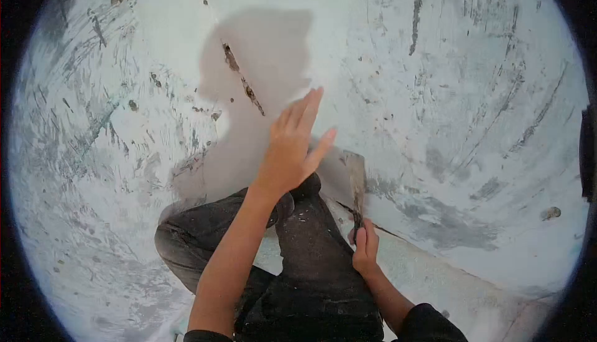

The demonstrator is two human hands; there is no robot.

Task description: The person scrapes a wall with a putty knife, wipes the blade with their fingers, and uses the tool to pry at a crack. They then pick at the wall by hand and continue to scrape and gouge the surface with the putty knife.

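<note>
My left hand (291,146) is raised in front of the white wall (348,43), its fingers stretched out and the thumb spread to the side. It holds nothing. Just above its fingertips a long, dark gouge (239,74) runs slantwise through the plaster. Low on the right, my right hand (367,248) is closed round the handle of a scraper (356,177). The scraper's wide, dirty blade points up, close in front of the wall. Part of the handle is hidden in my fingers.
Another dark vertical gouge (416,15) marks the wall at the upper right. Grey smears and small chips cover the surface on both sides. My bent legs in dark trousers (311,248) are close to the wall. A crack (388,232) runs along the wall's foot.
</note>
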